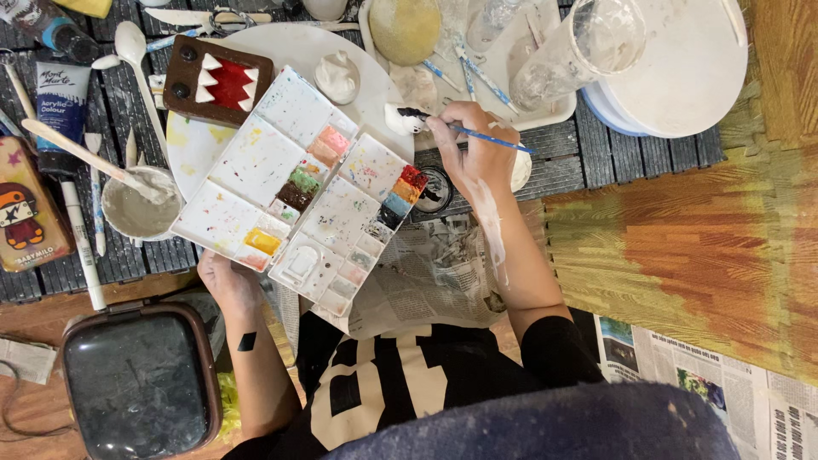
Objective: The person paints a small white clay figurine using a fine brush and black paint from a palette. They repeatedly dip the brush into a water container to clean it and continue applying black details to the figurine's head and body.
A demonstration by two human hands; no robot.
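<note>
A person seated at a dark slatted bench (pixel 596 153) paints a small white clay figure (pixel 399 117), seen from overhead. The right hand (pixel 471 149) pinches a thin blue-handled brush (pixel 490 138), its fingers (pixel 443 128) clenched around the shaft, with the dark bristle tip touching the figure just beyond the fingertips. A streak of white paint runs down the right forearm.

The left hand (pixel 226 277) supports an opened white watercolour palette (pixel 298 192) from below; its fingers are tucked beneath the near edge, grasping the case, though the grip itself is hidden. The palette, speckled with paint and holding pans of pink, green, brown, red, orange, blue and yellow, lies between the two hands.

Beyond the palette, farther from the left fingers, a brown clay piece with a red mouth and white teeth (pixel 217 81) rests on a round white plate (pixel 290 47). Outward of the left fingers stands a small cup of grey wash (pixel 136 209) with a wooden stick in it, next to a blue paint tube (pixel 60 106). A small round black pot (pixel 436 189) sits just below the right hand, and newspaper (pixel 426 273) covers the lap.
</note>
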